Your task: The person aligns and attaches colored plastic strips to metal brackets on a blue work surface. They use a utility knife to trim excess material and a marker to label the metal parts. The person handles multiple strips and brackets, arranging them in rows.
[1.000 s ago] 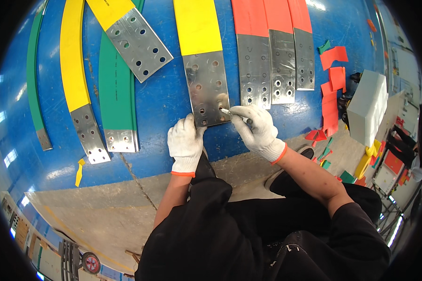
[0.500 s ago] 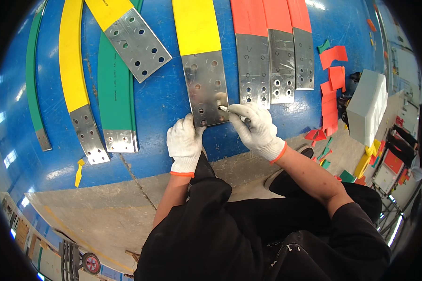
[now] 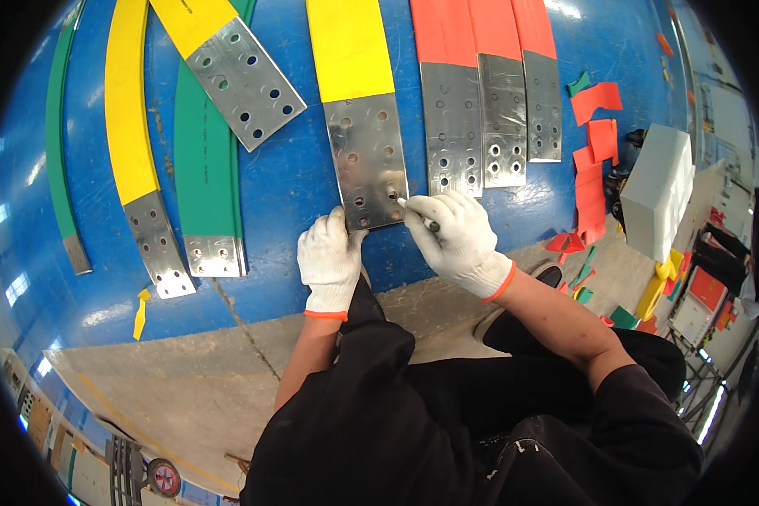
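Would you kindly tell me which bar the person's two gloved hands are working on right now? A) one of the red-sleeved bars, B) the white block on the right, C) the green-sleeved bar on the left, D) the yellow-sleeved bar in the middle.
D: the left hand steadies the bare metal end of the yellow-sleeved bar, while the right hand puts a small tool to its edge.

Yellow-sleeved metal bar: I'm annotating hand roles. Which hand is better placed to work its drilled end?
Right hand: it grips a small tool at the bar. Left hand only steadies it.
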Demonstrator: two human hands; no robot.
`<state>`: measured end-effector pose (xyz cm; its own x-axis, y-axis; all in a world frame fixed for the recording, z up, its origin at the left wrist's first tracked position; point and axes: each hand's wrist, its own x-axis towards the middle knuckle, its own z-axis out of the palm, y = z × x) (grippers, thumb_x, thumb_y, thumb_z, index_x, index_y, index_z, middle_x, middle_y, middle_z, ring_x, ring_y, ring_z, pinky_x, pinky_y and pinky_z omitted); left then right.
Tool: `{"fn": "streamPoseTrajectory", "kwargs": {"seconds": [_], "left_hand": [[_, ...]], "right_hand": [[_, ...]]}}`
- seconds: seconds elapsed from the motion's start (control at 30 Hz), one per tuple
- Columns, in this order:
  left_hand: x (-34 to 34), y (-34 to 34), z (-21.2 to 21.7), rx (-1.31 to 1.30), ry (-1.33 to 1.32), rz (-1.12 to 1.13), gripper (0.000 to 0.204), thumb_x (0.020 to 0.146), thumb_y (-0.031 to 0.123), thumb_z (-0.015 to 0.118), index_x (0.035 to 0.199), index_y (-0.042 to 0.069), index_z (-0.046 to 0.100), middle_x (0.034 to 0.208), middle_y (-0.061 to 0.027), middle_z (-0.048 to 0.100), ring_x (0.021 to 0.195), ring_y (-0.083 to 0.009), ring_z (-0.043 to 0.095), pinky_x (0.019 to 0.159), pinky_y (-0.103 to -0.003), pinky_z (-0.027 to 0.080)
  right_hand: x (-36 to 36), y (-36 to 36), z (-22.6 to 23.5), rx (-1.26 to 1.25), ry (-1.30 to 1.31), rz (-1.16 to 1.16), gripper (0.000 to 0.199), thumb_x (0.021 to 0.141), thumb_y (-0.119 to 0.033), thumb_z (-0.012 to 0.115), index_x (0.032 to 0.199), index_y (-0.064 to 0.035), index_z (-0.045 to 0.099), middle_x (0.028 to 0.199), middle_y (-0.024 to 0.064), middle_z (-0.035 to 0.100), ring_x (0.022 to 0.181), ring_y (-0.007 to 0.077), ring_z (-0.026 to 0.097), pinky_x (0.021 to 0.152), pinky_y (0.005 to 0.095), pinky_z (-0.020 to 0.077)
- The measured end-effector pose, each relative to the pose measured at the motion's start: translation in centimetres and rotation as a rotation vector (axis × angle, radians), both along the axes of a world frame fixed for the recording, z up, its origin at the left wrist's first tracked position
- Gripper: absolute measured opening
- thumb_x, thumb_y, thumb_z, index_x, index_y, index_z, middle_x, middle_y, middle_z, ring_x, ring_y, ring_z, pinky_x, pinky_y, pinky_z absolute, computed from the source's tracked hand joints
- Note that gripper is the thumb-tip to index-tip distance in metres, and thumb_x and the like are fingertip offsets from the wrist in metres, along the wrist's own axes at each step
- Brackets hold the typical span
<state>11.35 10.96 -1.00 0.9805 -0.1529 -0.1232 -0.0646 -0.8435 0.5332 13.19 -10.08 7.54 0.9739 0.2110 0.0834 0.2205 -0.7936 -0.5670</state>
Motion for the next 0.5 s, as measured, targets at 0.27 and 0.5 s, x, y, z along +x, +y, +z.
{"fn": "streamPoseTrajectory", "kwargs": {"seconds": [0.27, 0.5], "left_hand": [[0.0, 0.2, 0.1, -0.008, 0.021, 0.007, 0.048, 0.081, 0.027, 0.089, 0.121, 0.01, 0.069, 0.093, -0.0116, 0.07, 0.086, -0.0352, 0.069, 0.078, -0.047, 0.053], [-0.1, 0.2, -0.1, -0.003, 0.01, 0.008, 0.048, 0.081, 0.028, 0.089, 0.121, 0.009, 0.069, 0.093, -0.0115, 0.069, 0.086, -0.0346, 0.069, 0.078, -0.047, 0.052]], "right_hand": [[-2.2, -1.6, 0.4, 0.112, -0.029, 0.126, 0.029, 0.085, -0.01, 0.081, 0.111, -0.0063, 0.071, 0.083, 0.006, 0.07, 0.075, 0.0252, 0.069, 0.071, 0.038, 0.0529], [-2.5, -1.3, -0.6, 0.043, -0.038, 0.113, 0.03, 0.085, -0.012, 0.082, 0.113, -0.007, 0.07, 0.089, 0.0067, 0.071, 0.082, 0.0257, 0.07, 0.074, 0.0391, 0.0536]]}}
